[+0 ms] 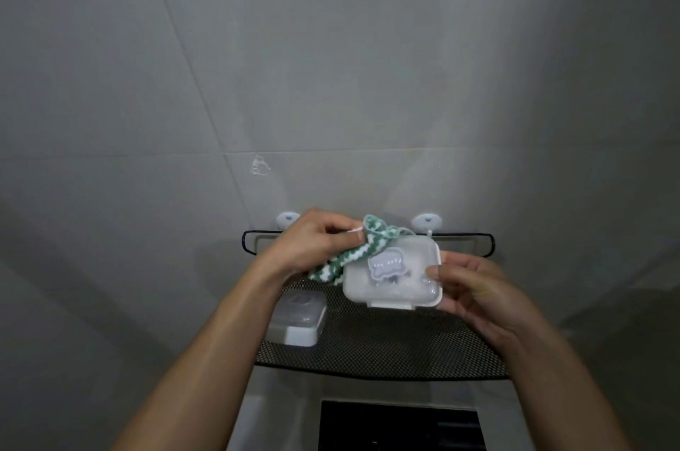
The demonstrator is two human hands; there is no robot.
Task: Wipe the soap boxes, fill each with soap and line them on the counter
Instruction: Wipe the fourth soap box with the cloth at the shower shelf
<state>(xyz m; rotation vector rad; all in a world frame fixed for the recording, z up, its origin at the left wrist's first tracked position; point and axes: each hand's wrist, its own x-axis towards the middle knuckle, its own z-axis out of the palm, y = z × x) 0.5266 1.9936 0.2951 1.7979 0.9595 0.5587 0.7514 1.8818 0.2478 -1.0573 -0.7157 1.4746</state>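
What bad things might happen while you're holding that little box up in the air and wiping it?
The soap box is held above the mesh shelf only by the right hand at one end, so a hard wipe might knock it loose. The cloth in the left hand could snag its sticker. A fall might hit the second box.

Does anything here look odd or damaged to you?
One small thing: a whitish, crusty smear sits on the grey tiled wall above the black mesh shelf, like leftover glue or sealant. Otherwise nothing stands out.
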